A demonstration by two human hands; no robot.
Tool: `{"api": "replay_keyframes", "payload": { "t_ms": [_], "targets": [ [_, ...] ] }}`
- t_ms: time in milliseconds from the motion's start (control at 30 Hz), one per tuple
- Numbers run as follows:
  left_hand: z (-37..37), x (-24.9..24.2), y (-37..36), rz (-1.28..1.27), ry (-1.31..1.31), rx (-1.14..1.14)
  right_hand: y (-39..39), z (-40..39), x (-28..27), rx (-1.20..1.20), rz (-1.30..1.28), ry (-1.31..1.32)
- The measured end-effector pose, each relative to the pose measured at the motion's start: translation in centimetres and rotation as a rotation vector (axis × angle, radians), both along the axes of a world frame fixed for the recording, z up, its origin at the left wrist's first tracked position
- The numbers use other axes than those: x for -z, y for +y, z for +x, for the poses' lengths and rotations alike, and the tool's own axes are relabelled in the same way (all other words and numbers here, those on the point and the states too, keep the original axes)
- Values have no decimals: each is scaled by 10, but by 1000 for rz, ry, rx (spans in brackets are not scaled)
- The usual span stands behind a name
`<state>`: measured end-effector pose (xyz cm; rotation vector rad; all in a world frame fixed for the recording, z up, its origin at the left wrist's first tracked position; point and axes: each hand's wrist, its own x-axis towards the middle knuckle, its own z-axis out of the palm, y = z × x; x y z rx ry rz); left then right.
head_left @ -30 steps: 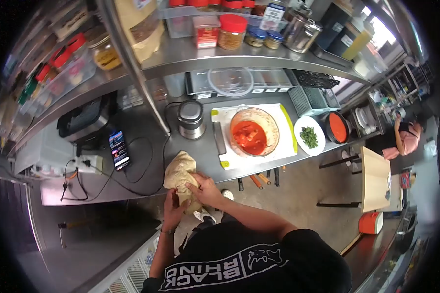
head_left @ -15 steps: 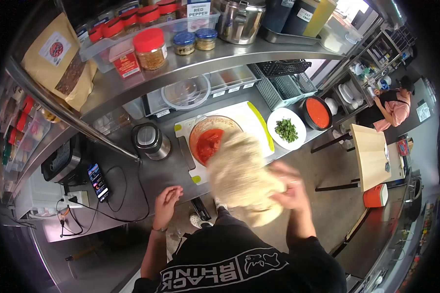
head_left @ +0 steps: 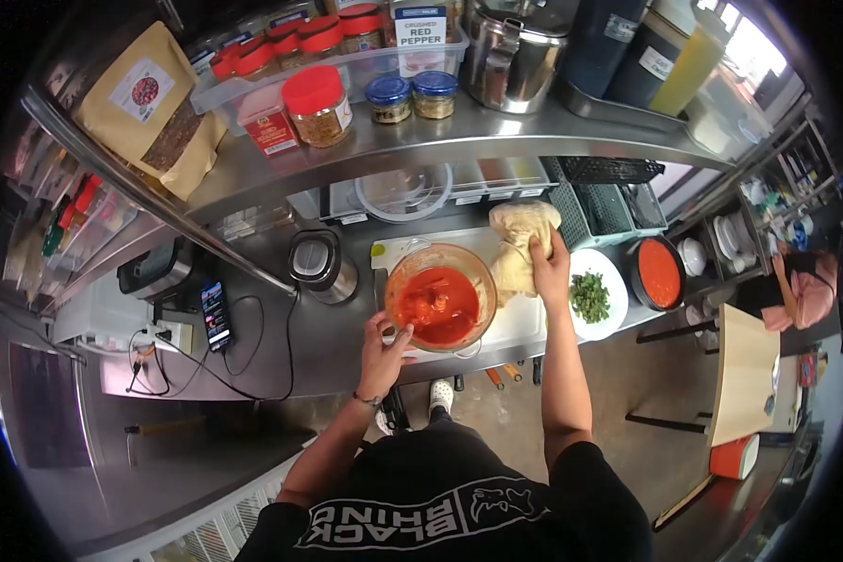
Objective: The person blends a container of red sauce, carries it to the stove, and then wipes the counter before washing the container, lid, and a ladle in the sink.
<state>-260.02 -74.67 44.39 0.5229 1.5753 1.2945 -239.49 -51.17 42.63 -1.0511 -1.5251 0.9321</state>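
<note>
A round bowl (head_left: 485, 317) of chunky red tomato sauce (head_left: 438, 305) stands on the white cutting board (head_left: 525, 323) in front of me. My left hand (head_left: 382, 354) holds its near-left rim, with the thumb at the edge and fingers along the outside. A bunched cream-coloured cloth (head_left: 517, 258) is gripped in my right hand (head_left: 551, 270) at the bowl's right side, over the board. The cloth hides part of the board's right end. Just right of that hand is a white plate (head_left: 613, 309) with chopped green herbs (head_left: 589, 298).
A black-rimmed pan of red sauce (head_left: 659, 273) sits right of the plate. Left of the bowl are a small grinder (head_left: 322, 266) and a phone (head_left: 215, 317) with cables. Overhead, a steel shelf (head_left: 421, 155) carries spice jars. Another person (head_left: 801, 290) stands far right.
My right hand has carried the cloth away from me, from the counter's front to beside the bowl. My left hand has moved from free air onto the bowl's rim. The view has shifted.
</note>
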Motion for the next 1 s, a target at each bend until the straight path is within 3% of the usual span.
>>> {"api": "replay_keyframes", "payload": {
  "t_ms": [67, 133, 167, 200, 267, 333, 467, 533, 600, 667, 800, 867, 900, 967, 1000],
  "targets": [
    [-1, -3, 4, 21, 5, -32, 11, -9, 6, -27, -100, -68],
    [-1, -2, 2, 26, -59, -105, 16, -13, 10, 42, 108, -792],
    [-3, -2, -1, 17, -63, -120, 5, -29, -13, 213, 228, -872],
    [-9, -2, -2, -10, -82, -139, 9, -40, -21, 255, 312, -848],
    [-17, -1, -10, -40, -103, -162, 27, -63, -30, 51, 136, -560],
    [-23, 1, -19, -33, -76, -126, 49, -85, -42, -258, -263, -537],
    [-18, 6, -41, -11, -44, -156, 72, -118, -46, -298, -328, -658],
    [-16, 13, -52, -21, -67, -157, 73, -128, -47, -354, -631, -484],
    [-15, 18, -58, -25, -90, -155, 75, -132, -42, -368, -628, -488],
    [-14, 20, -61, -11, -169, -186, 72, -137, -44, -404, -784, -272],
    [-14, 19, -63, -3, -163, -179, 64, -140, -37, -377, -726, -34],
    [-18, 18, -62, 30, -133, -133, 63, -137, -42, -356, -574, 237],
    [-20, 17, -63, 33, -134, -129, 61, -131, -44, -353, -571, 236],
    [-24, 9, -63, 71, -87, -139, 36, -109, -68, -326, -150, 50],
    [-25, 3, -62, 69, -91, -133, 17, -96, -81, -320, -152, 47]
  ]
}}
